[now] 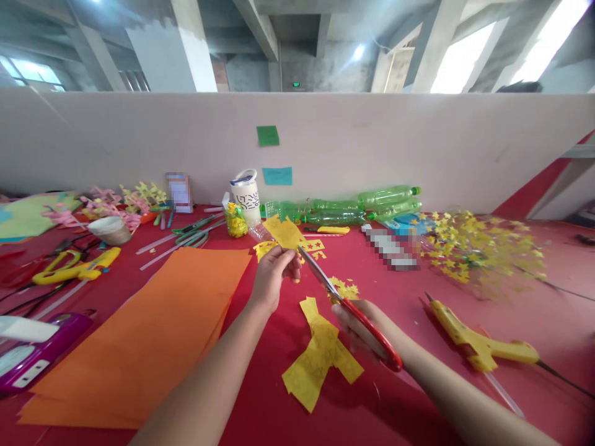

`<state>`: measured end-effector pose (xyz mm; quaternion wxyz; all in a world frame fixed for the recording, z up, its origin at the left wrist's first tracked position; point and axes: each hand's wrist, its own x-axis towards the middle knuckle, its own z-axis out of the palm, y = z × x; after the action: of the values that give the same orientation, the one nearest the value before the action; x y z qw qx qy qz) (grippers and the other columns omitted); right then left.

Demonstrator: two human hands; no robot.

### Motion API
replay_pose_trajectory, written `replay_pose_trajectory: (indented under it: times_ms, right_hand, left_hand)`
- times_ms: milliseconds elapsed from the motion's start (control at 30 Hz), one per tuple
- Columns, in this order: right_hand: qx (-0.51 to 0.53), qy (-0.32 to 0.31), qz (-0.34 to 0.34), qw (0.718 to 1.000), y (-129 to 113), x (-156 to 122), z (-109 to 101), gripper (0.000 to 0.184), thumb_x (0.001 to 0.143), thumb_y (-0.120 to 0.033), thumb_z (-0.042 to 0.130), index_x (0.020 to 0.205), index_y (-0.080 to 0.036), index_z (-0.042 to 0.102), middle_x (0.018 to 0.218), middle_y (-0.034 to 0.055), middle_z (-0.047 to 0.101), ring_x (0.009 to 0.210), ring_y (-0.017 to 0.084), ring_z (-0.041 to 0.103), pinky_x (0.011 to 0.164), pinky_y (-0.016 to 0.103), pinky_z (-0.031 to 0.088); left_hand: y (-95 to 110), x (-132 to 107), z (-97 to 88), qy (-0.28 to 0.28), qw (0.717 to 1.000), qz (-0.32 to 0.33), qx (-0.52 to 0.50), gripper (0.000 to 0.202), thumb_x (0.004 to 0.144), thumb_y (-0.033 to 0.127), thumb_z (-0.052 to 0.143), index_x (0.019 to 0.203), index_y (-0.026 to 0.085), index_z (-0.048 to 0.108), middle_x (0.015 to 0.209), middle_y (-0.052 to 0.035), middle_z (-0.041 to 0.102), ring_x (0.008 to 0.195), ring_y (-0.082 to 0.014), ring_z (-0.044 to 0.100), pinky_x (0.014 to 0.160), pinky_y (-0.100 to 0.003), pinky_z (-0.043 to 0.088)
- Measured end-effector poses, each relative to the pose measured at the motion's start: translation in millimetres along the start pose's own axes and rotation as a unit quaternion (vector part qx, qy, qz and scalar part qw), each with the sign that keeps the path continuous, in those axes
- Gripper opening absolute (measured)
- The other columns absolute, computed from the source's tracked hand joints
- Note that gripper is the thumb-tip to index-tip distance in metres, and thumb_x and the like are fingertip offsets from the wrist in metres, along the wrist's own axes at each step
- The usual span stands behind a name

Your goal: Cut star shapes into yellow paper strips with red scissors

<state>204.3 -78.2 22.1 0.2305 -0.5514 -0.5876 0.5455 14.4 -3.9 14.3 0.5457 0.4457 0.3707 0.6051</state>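
Observation:
My left hand (274,275) pinches a small piece of yellow paper (284,232) and holds it up over the table. Red-handled scissors (353,310) are in my right hand (365,322), their blades pointing up and left to the paper's lower right edge. Whether the blades are cutting into it I cannot tell. Below my hands lie overlapping yellow paper pieces (320,353) with faint outlines on them. A small heap of yellow star cutouts (344,289) sits just behind the scissors, and strips with star-shaped holes (313,244) lie behind my left hand.
Orange sheets (153,334) cover the left front. A yellow glue gun (474,334) rests at right, another (83,269) at left. Green bottles (339,217), a white tumbler (246,195) and a yellow cutter (332,230) line the back. Yellow star sprays (478,248) stand right.

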Motion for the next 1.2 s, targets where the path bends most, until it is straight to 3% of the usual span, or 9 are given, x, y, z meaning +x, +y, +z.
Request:
replay_pose_trajectory:
  times_ms: [367,567,1000,1200]
  right_hand:
    - [-0.002,-0.032,-0.015,0.999,4,0,-5,0.054,0.081,-0.068,0.05,0.063,-0.018,0.045,0.044,-0.0058,0.043,0.032,0.005,0.038,0.03,0.016,0.03]
    - [-0.004,-0.038,-0.02,0.999,6,1,-6,0.051,0.082,-0.064,0.052,0.063,-0.017,0.045,0.045,-0.0055,0.045,0.032,0.005,0.038,0.029,0.016,0.029]
    - [-0.012,-0.049,-0.01,0.999,7,2,-8,0.048,0.083,-0.063,0.051,0.067,-0.017,0.048,0.05,-0.0041,0.05,0.033,0.005,0.041,0.031,0.016,0.03]
    - [-0.002,-0.058,-0.03,0.998,11,2,-7,0.049,0.085,-0.062,0.049,0.066,-0.017,0.048,0.045,-0.0062,0.045,0.031,0.005,0.041,0.033,0.017,0.034]
  left_hand:
    - [-2,3,-6.1,-0.002,1.0,0.012,-0.002,0.017,0.075,0.03,0.061,0.067,0.016,0.055,0.059,0.0016,0.059,0.047,-0.0082,0.051,0.044,-0.021,0.036]
    - [-2,3,-6.0,0.002,1.0,0.008,0.002,0.017,0.073,0.03,0.061,0.066,0.016,0.055,0.058,0.0016,0.059,0.046,-0.0083,0.05,0.044,-0.021,0.035]
    - [0,4,-11.2,-0.047,0.999,-0.025,0.012,0.016,0.072,0.027,0.057,0.061,0.016,0.055,0.051,0.0031,0.051,0.042,-0.0065,0.042,0.04,-0.021,0.028]
    - [0,5,-13.3,-0.062,0.997,-0.034,-0.003,0.017,0.072,0.027,0.056,0.059,0.017,0.052,0.051,0.0028,0.05,0.042,-0.0061,0.04,0.042,-0.021,0.026]
